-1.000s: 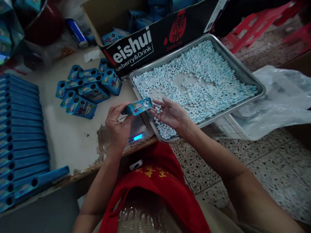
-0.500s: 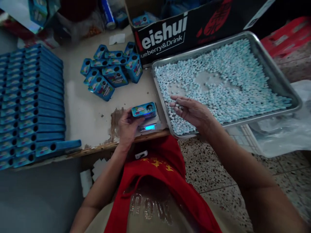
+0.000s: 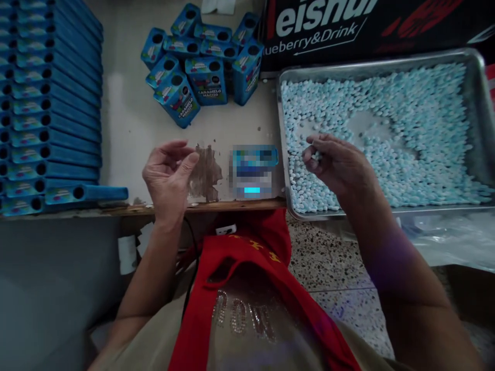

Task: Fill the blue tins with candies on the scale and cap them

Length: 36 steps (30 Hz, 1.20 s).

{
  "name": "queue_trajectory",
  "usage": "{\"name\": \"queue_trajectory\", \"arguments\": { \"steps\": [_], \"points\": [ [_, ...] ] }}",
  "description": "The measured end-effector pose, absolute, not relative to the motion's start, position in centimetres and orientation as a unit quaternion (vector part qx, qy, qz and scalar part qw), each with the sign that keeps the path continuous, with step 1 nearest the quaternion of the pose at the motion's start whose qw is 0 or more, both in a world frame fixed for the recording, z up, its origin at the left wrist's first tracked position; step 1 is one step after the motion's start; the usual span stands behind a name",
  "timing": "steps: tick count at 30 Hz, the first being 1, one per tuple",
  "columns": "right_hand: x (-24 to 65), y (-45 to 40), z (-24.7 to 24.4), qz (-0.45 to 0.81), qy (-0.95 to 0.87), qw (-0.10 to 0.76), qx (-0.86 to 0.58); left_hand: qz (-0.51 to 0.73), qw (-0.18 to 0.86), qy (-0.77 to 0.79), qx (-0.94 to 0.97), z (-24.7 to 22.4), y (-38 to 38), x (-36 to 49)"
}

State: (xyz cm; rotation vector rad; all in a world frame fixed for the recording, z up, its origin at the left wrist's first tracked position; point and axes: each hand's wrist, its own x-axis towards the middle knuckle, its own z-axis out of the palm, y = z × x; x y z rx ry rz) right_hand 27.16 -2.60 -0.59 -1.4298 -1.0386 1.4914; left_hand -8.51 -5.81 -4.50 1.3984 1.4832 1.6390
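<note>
Over one tray (image 3: pixel 320 216) | right hand (image 3: pixel 342 167) closed on candies (image 3: pixel 317 155) | left hand (image 3: pixel 166 172) loosely open | ten blue boxes (image 3: pixel 207 82) clustered (another box (image 3: pixel 268 155), blurred)

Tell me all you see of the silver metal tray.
The shallow silver metal tray is rectangular, with rounded corners, its near right corner out of view. It looks level, in front of a black printed box. Small pale blue and white tablets cover most of its floor, with gaps. The right hand is over its left part.

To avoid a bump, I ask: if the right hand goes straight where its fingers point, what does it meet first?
The right hand would probably meet the left rim of the metal tray; its height is unclear, so it might pass above.
</note>
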Motion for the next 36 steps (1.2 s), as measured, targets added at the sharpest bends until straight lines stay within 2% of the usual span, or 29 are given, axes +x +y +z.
{"name": "queue_trajectory", "arguments": {
  "steps": [4,22,25,29,30,32,34,36],
  "points": [
    [26.7,-2.9,0.6,0.586,-0.455,0.368,-0.56,0.621,0.236,0.541,0.515,-4.1,-5.3,-9.1],
    [27.2,-3.8,3.0,0.535,-0.535,0.329,-0.565,0.547,0.28,0.525,0.589,-2.9,-7.0,-7.9],
    [27.6,-3.9,3.4,0.464,-0.6,0.325,-0.565,0.517,0.291,0.53,0.606,-4.4,-6.8,-6.7],
    [27.7,-4.1,2.4,0.277,-0.684,0.331,-0.587,0.437,0.308,0.508,0.675,-5.7,-5.6,-4.0],
    [27.5,-4.2,1.7,0.287,-0.662,0.358,-0.592,0.416,0.306,0.491,0.702,-5.4,-5.2,-3.3],
    [26.7,-4.4,-0.1,0.404,-0.555,0.434,-0.583,0.391,0.266,0.448,0.759,-4.0,-4.6,-1.9],
    [25.6,-4.5,-1.6,0.548,-0.407,0.492,-0.54,0.378,0.183,0.4,0.815,-2.0,-4.1,-0.9],
    [24.2,-4.5,-2.5,0.642,-0.288,0.516,-0.489,0.35,0.102,0.365,0.857,-0.5,-3.5,-0.2]
  ]
}}
